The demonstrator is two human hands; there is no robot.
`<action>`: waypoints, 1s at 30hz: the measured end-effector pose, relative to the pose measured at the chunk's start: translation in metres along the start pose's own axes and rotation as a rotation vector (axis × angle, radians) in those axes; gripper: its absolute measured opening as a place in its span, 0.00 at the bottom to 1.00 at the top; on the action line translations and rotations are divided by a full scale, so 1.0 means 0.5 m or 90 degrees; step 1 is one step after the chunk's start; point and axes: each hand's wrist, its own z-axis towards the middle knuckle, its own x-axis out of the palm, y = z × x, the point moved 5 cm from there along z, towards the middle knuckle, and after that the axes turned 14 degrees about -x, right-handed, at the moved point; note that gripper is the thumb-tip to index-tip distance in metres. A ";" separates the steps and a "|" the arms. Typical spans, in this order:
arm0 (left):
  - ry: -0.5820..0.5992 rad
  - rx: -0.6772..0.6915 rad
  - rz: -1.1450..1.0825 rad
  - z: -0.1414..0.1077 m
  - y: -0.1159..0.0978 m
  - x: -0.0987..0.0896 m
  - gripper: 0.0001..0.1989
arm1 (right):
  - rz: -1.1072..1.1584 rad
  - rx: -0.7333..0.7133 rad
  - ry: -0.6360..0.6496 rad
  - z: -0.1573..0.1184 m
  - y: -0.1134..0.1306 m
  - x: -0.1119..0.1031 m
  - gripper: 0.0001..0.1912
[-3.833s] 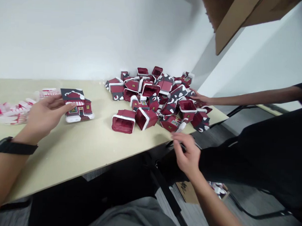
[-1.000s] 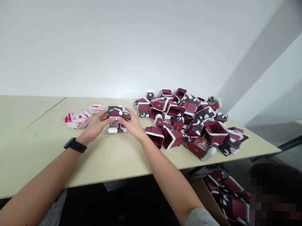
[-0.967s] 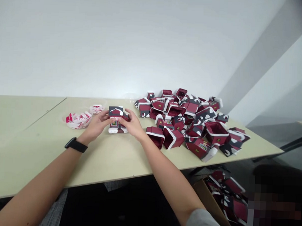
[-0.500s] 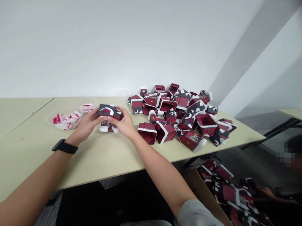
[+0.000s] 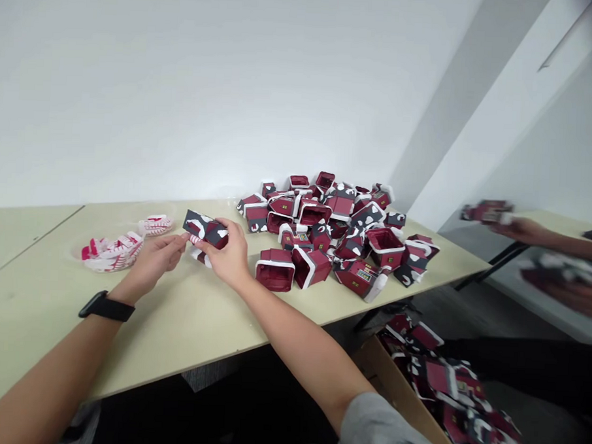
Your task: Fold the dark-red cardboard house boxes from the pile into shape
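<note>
My right hand grips a small maroon toy house with a dark, white-patched roof, holding it tilted just above the table. At the left end of this house, my left hand is closed, its fingertips pinching a small red-and-white striped piece. The thumb of my right hand is right beside that piece. Partly hidden under my right hand is the white base of the house. To the left of my hands lie red-and-white striped pieces in a clear shallow dish, with another small group behind.
A pile of similar maroon houses covers the table to the right, several with hollow undersides showing. Below the right edge, a cardboard box holds more houses. A co-worker's hand holds a house at the far right.
The house has turned and tilted in my right hand. My left hand has moved off its side to the striped piece. The co-worker has lifted houses from around the box.
</note>
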 end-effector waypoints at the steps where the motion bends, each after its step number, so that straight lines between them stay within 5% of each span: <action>1: 0.027 -0.016 -0.019 -0.001 0.002 0.003 0.27 | -0.004 -0.004 0.007 -0.001 0.001 0.002 0.31; 23: 0.119 -0.109 -0.125 0.013 0.047 0.010 0.32 | 0.007 0.024 0.021 -0.010 -0.009 0.025 0.34; 30: 0.079 -0.155 -0.141 0.006 0.050 0.012 0.33 | 0.023 0.000 0.002 -0.010 -0.017 0.032 0.33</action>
